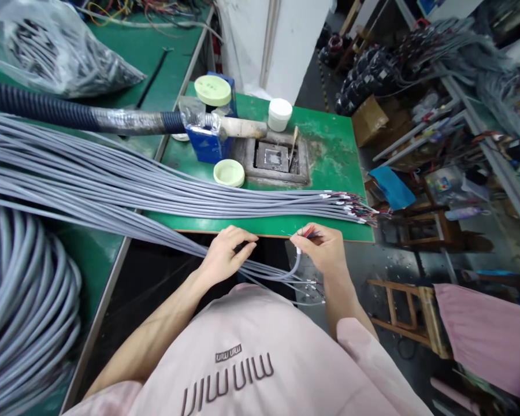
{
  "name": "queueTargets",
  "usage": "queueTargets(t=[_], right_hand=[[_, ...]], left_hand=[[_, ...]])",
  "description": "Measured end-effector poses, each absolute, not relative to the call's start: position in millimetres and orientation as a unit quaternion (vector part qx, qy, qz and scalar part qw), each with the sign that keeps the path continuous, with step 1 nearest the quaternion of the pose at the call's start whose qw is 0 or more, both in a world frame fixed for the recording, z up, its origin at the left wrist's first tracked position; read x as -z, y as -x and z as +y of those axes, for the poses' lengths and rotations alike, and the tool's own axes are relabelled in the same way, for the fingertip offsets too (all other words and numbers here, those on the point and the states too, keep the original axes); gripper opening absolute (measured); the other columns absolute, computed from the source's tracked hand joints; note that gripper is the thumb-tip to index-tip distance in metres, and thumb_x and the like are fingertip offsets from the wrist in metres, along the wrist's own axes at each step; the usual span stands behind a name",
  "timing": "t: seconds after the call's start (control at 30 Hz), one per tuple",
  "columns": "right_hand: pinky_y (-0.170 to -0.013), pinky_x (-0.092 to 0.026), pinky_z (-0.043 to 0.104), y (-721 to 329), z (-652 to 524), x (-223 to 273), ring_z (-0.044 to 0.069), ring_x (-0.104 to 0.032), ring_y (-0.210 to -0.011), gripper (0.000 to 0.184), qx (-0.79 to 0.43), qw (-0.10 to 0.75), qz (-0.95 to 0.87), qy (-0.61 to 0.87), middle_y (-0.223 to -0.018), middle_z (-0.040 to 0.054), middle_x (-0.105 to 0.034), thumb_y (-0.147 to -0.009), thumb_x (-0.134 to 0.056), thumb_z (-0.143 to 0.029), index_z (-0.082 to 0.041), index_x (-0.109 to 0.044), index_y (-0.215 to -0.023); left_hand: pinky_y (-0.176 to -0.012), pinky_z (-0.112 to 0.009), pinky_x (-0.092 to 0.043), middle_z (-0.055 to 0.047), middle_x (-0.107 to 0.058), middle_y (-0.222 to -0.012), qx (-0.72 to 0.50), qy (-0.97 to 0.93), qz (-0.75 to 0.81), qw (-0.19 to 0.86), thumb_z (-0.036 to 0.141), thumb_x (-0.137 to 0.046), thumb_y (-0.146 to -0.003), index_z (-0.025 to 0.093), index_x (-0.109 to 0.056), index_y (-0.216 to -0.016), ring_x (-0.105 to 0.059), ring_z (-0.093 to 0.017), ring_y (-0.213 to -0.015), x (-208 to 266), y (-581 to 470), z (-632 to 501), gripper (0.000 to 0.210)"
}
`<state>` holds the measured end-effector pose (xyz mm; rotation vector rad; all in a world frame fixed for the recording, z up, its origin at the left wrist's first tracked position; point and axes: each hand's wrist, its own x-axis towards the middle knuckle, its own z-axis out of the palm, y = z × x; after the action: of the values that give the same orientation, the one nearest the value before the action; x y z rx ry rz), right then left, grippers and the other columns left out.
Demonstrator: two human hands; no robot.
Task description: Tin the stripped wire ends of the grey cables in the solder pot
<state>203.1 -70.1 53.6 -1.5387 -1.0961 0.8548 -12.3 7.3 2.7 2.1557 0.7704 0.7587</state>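
Observation:
My right hand (327, 245) pinches the stripped end of a grey cable (295, 267), its thin coloured wires (308, 231) fanning out between thumb and fingers. To the left, my left hand (227, 251) is above a lower bunch of grey cables (260, 270) that hangs over the table edge near my lap. Its thumb and fingers are apart, with nothing between them. A larger bundle of grey cables (225, 199) lies along the green bench beyond both hands, its stripped ends (351, 205) pointing right.
A square metal pot (274, 157) with a stick is set into the green bench (333, 144). Around it are a white tub (279, 114), a pale green lid (229, 173), a blue box (208, 144) and a hose nozzle (242, 127). Coiled cable (26, 300) lies left; a stool (409, 315) stands right.

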Motion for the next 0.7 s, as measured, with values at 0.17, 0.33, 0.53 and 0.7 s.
queueTargets(t=[0.17, 0.33, 0.53, 0.7], right_hand=[[-0.052, -0.043, 0.023, -200, -71, -55, 0.009, -0.051, -0.052, 0.018, -0.342, 0.499, -0.464, 0.647, -0.058, -0.0028, -0.061, -0.071, -0.072, -0.029, -0.018, -0.061, -0.061], [-0.053, -0.042, 0.023, -206, -76, -61, 0.010, -0.052, -0.052, 0.021, -0.337, 0.460, -0.473, 0.672, -0.057, -0.0023, -0.060, -0.072, -0.069, -0.032, -0.018, -0.060, -0.060], [-0.072, -0.049, 0.037, -265, -111, -40, 0.022, -0.063, -0.071, 0.024, -0.244, 0.237, -0.526, 0.780, -0.076, 0.0055, -0.070, -0.075, -0.064, -0.041, -0.019, -0.069, -0.084], [-0.092, -0.047, 0.047, -284, -135, -21, 0.027, -0.064, -0.096, 0.044, -0.153, 0.282, -0.501, 0.804, -0.105, 0.0133, -0.070, -0.076, -0.063, -0.047, -0.018, -0.066, -0.109]], left_hand=[[-0.082, -0.035, -0.046, -0.005, -0.072, -0.093, -0.290, -0.835, 0.302, 0.357, 0.028, -0.053, -0.091, 0.019, -0.066, -0.097, -0.061, -0.018, -0.087, -1, 11, 10, 0.016], [-0.079, -0.035, -0.044, -0.006, -0.071, -0.093, -0.288, -0.859, 0.314, 0.284, 0.027, -0.051, -0.091, 0.019, -0.066, -0.097, -0.060, -0.019, -0.087, -1, 10, 16, 0.018], [-0.079, -0.038, -0.041, -0.009, -0.069, -0.106, -0.277, -0.872, 0.376, 0.149, 0.027, -0.049, -0.092, 0.019, -0.066, -0.108, -0.057, -0.024, -0.096, 6, 10, 25, 0.024], [-0.082, -0.043, -0.038, -0.011, -0.065, -0.111, -0.227, -0.876, 0.410, 0.112, 0.031, -0.053, -0.089, 0.020, -0.062, -0.116, -0.053, -0.028, -0.102, 14, 2, 25, 0.031]])
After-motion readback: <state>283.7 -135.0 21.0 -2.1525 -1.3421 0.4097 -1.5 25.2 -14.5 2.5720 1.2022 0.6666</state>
